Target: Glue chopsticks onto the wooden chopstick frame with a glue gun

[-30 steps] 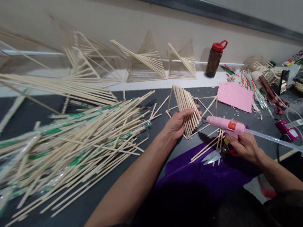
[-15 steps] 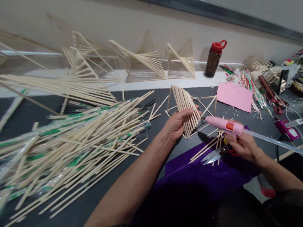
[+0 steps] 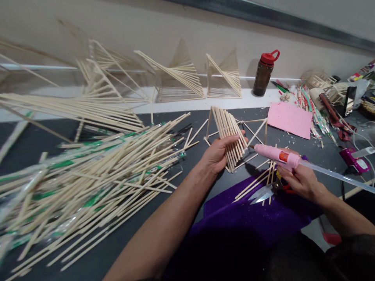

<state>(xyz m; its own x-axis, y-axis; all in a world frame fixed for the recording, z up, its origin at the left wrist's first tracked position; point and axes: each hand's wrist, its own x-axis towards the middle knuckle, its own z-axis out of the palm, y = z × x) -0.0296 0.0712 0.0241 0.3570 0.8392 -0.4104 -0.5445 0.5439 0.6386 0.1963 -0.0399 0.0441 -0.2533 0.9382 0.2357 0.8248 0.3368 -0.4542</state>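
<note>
My left hand [image 3: 221,150] is closed round a small frame of thin wooden sticks [image 3: 231,140], the thumb lying across its slanted row of sticks. In my right hand [image 3: 303,179] is a pink glue gun [image 3: 277,154], a long clear glue stick coming out of its back. The gun's nozzle points left, at the right edge of the stick row; whether it touches cannot be made out. Below the gun, open scissors [image 3: 263,193] and several loose short sticks [image 3: 253,183] lie on a purple cloth [image 3: 228,201].
A large pile of sticks [image 3: 117,179] with plastic wrappers covers the left of the table. Along the wall stand several twisted stick frames [image 3: 181,76] and a red-capped bottle [image 3: 263,76]. A pink sheet [image 3: 290,120] and a purple device [image 3: 354,160] lie to the right.
</note>
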